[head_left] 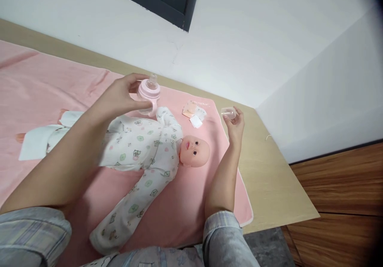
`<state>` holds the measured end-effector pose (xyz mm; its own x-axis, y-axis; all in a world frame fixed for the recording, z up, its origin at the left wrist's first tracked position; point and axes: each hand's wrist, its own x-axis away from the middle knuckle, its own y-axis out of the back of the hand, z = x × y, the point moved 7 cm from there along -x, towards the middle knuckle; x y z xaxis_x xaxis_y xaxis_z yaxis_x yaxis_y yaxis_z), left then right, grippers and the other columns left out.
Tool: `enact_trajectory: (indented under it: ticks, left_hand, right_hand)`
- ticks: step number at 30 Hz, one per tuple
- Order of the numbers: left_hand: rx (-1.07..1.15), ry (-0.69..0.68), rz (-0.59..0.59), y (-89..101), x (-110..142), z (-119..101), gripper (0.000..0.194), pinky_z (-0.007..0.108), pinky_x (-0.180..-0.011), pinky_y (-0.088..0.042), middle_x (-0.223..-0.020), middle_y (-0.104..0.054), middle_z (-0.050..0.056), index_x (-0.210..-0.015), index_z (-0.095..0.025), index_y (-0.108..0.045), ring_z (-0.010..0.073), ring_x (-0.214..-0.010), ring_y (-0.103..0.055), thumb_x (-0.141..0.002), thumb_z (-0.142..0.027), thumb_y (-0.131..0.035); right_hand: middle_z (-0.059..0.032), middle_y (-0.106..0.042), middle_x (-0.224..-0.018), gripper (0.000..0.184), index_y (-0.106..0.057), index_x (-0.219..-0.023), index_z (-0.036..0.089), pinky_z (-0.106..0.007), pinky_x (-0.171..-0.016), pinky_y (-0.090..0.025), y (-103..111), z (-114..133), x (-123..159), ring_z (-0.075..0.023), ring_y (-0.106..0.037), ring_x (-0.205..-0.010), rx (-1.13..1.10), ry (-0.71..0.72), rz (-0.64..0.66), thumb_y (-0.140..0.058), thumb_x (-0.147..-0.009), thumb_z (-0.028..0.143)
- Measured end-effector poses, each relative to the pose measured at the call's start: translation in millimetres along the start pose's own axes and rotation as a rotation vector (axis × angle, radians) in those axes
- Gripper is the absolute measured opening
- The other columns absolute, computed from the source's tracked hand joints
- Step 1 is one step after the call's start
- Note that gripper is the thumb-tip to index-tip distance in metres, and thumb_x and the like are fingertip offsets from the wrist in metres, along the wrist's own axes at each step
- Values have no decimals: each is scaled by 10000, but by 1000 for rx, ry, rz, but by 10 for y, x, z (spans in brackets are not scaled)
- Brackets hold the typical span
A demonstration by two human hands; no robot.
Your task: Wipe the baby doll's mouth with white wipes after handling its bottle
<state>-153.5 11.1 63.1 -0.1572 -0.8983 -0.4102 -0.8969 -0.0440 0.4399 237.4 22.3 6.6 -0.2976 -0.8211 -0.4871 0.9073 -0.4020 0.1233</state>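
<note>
My left hand [122,95] is wrapped round a baby bottle [149,91] with a pink collar, a pink handle and a clear teat pointing up. It holds the bottle above the doll's body. Over at the right, my right hand [236,125] grips a small clear bottle cap [228,112] in its fingers, above the table's bare wood. Between my arms a baby doll [194,152] lies on its back, head to the right, dressed in a white printed outfit [143,143]. My left forearm hides part of its legs.
A pink blanket [179,203] with a white edge covers much of the wooden table [266,179]. Small folded cloths or packets [195,113] lie beyond the doll's head. A white wall [239,52] with a dark window frame [170,0] rises behind. Wood-grain panels [344,179] stand at the right.
</note>
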Motion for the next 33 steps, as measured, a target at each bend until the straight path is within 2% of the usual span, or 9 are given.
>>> enact_trajectory:
  ticks: [3, 5, 7, 10, 14, 21, 26, 30, 33]
  left_hand:
    - [-70, -90, 63, -184, 129, -248, 638, 359, -1067, -458, -1319, -611, 30, -1353, -204, -511, 237, -1230, -573, -744, -196, -703]
    - [-103, -119, 98, -297, 211, -360, 644, 362, -1074, -450, -1356, -583, 33, -1343, -218, -507, 240, -1230, -569, -728, -213, -697]
    - [-126, -130, 126, -397, 280, -429, 678, 373, -1044, -469, -1364, -578, 36, -1354, -241, -494, 254, -1212, -580, -707, -234, -694]
    - [-175, -134, 141, -497, 349, -474, 718, 388, -944, -517, -1304, -617, 25, -1354, -297, -487, 288, -1154, -614, -671, -285, -707]
    - [-232, -154, 135, -544, 399, -497, 713, 412, -944, -508, -1277, -625, 16, -1357, -334, -466, 303, -1146, -616, -689, -347, -715]
    - [-183, -125, 94, -519, 440, -564, 708, 393, -843, -525, -1212, -658, 18, -1382, -344, -424, 299, -1096, -645, -740, -394, -718]
    - [-175, -38, 59, -503, 463, -537, 851, 389, -807, -523, -1182, -663, 19, -1444, -402, -337, 330, -1112, -639, -704, -407, -758]
    - [-205, -92, 22, -504, 469, -542, 902, 384, -833, -517, -1268, -619, 28, -1478, -399, -303, 325, -1127, -631, -692, -378, -747]
    - [-253, -120, -8, -502, 474, -555, 928, 431, -885, -502, -1300, -596, 40, -1485, -399, -301, 349, -1140, -618, -674, -416, -751]
  right_hand:
    - [-98, -538, -1354, 680, -408, -1370, 275, -440, -1073, -476, -217, 654, 117, -240, -538, -1298, -82, 163, 83, -678, -793, 513]
    - [-85, -501, -1401, 684, -333, -1432, 318, -494, -1094, -459, -463, 1018, 286, -256, -505, -1345, -103, 231, 199, -581, -852, 581]
    - [-80, -490, -1411, 691, -290, -1457, 337, -509, -1106, -452, -705, 1298, 481, -261, -464, -1385, -96, 290, 295, -534, -874, 617]
    - [-55, -489, -1418, 657, -320, -1436, 349, -493, -1149, -426, -992, 1526, 715, -245, -446, -1398, -107, 331, 418, -568, -879, 595]
    - [-22, -488, -1431, 586, -411, -1396, 346, -463, -1177, -410, -1173, 1582, 848, -235, -443, -1394, -113, 313, 534, -621, -879, 527]
    - [11, -462, -1444, 551, -438, -1404, 376, -415, -1114, -484, -1239, 1558, 912, -214, -483, -1339, -46, 263, 594, -642, -895, 421]
    - [24, -389, -1512, 693, -289, -1485, 420, -415, -1090, -510, -1278, 1509, 939, -219, -448, -1383, -50, 222, 635, -646, -891, 406]
    - [-1, -301, -1570, 789, -195, -1526, 400, -503, -1154, -431, -1331, 1506, 975, -268, -358, -1454, -50, 229, 652, -641, -881, 487]
    - [-5, -181, -1613, 879, -49, -1544, 420, -524, -1173, -392, -1363, 1517, 993, -275, -257, -1506, -28, 247, 599, -620, -885, 522]
